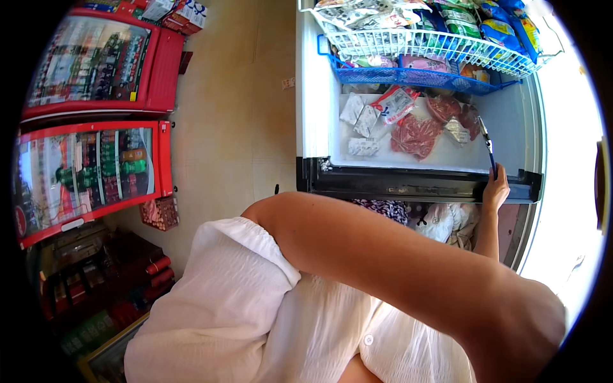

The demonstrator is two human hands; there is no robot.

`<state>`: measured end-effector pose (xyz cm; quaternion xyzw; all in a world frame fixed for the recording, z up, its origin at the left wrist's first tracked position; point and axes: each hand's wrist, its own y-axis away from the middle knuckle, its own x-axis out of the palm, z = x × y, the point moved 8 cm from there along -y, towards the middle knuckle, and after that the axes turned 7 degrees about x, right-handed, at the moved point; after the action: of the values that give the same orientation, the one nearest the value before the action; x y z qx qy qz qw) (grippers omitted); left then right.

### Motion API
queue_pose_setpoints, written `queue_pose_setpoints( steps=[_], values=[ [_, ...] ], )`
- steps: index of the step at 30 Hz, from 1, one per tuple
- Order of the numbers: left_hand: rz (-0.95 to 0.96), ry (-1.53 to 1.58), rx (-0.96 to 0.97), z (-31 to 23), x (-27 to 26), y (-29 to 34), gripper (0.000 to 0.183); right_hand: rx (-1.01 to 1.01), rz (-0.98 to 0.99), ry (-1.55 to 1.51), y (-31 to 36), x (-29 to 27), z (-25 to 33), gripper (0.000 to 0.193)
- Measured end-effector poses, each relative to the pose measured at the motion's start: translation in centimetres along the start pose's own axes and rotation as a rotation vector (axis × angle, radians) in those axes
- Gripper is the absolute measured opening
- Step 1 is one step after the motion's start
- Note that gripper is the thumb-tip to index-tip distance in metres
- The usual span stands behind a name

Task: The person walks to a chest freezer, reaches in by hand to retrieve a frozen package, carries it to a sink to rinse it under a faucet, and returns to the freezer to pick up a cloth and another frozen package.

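Note:
At the right, my right hand (pixel 496 190) is closed round the dark handle of a slim tool (pixel 488 143) with a shiny metal end. The tool reaches over the rim of an open chest freezer (pixel 415 185). Its exact kind is not clear. Below its tip lie red meat packs (pixel 416 135), a red-and-white packet (pixel 396 103) and several white wrapped bundles (pixel 365 120). My bare left arm (pixel 383 249) crosses in front of me, covering part of my right forearm. Near the lower right edge it bends, and its fingers do not show.
A white wire basket (pixel 440 41) of bagged goods and a blue basket (pixel 415 76) sit across the freezer's far part. Cloth and bags (pixel 440 220) lie below its near rim. Red glass-door drink coolers (pixel 89 172) stand at left beyond the tiled floor (pixel 223 115).

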<state>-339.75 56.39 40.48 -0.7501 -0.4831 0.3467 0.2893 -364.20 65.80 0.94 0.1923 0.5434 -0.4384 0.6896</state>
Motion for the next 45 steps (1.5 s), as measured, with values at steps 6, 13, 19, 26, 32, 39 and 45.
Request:
queue_pose_setpoints(
  steps=[6,13,19,26,32,39,45],
  values=[
    [-0.634,-0.108,-0.816,19.0,-1.4,22.2,0.014,0.003,0.056,0.075,-0.9,0.6,1.5,0.018],
    [-0.658,-0.737,-2.006,27.7,-5.9,55.8,0.047,0.074,0.097,0.089,-1.6,0.0,1.9,0.018],
    [-0.415,-0.746,-2.003,32.0,-2.9,61.4,0.035,0.052,0.094,0.085,-1.8,0.3,2.0,0.020],
    [-0.099,-0.546,-1.355,43.1,1.8,50.8,0.022,0.217,-0.016,0.113,-2.0,-0.4,0.8,0.015],
    [0.133,-0.694,-0.880,52.7,3.8,41.5,0.028,0.324,-0.039,0.118,-1.9,-0.3,-0.5,0.015],
    [-0.001,-1.054,-0.673,63.0,1.8,35.8,0.035,0.295,-0.019,0.079,-2.9,-0.2,0.2,0.018],
    [0.368,-1.009,-0.911,66.3,2.3,39.7,0.032,0.297,0.002,0.059,-3.0,-0.2,0.0,0.020]
  ],
)
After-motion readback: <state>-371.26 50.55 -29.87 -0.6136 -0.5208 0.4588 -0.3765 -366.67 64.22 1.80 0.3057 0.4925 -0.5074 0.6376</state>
